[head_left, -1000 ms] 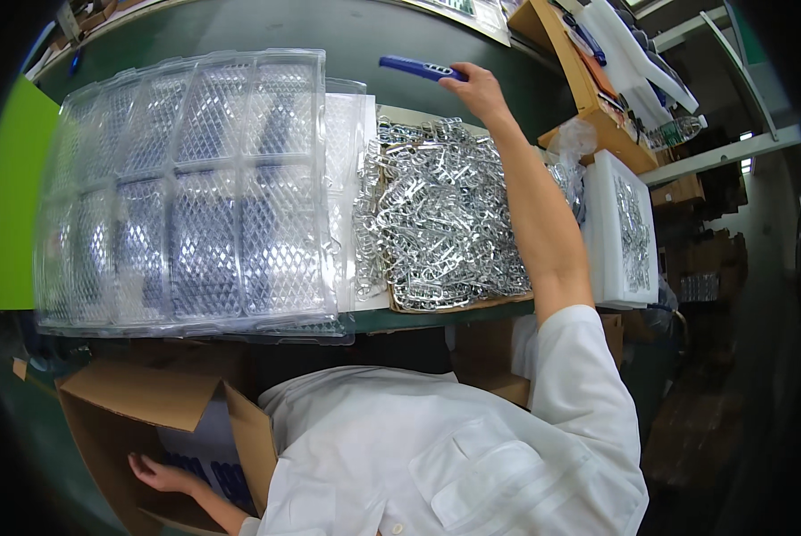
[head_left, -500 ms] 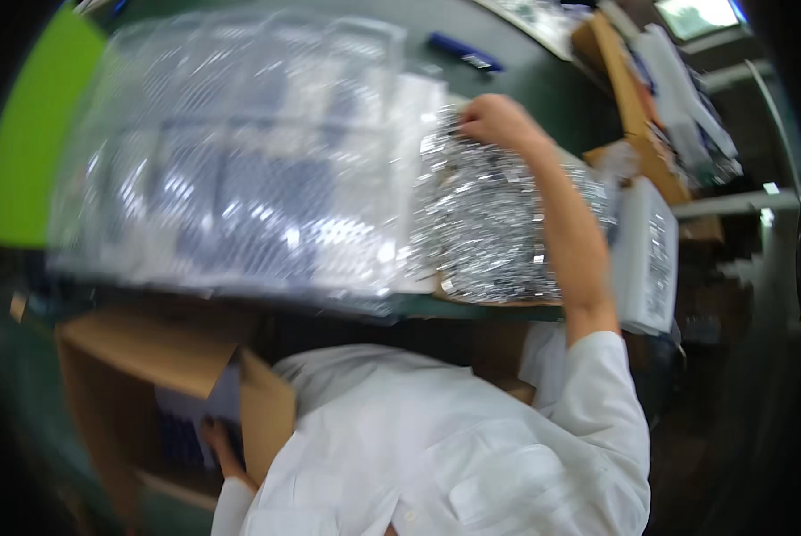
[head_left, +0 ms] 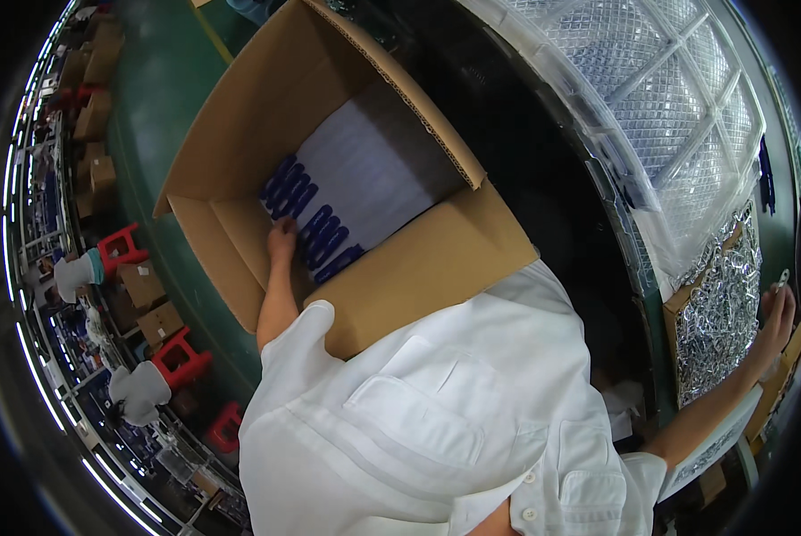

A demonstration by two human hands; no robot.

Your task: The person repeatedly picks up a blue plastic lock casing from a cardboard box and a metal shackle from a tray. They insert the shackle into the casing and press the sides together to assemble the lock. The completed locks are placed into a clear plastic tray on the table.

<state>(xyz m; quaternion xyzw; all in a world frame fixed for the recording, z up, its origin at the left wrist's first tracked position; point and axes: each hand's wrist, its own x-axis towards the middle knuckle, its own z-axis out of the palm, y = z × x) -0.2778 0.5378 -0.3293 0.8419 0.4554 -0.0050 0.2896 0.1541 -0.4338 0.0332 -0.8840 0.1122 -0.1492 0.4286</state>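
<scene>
My left hand reaches into an open cardboard box, its fingers closed at the end of a row of dark blue oblong pieces. They seem to grip one of these pieces, though the fingertips are partly hidden. The pieces lie side by side on a pale sheet inside the box. Far to the right, my right hand pinches a small silver metal piece. It is just beyond a shallow carton heaped with shiny metal parts.
Clear plastic trays with compartments are stacked on the workbench at the upper right. A dark blue object lies beyond them. Red stools, cartons and people at benches are on the left across the green floor.
The view has turned left toward the cardboard box. My right hand has come up off the metal parts with a silver piece in its fingers. My left hand stays inside the box.
</scene>
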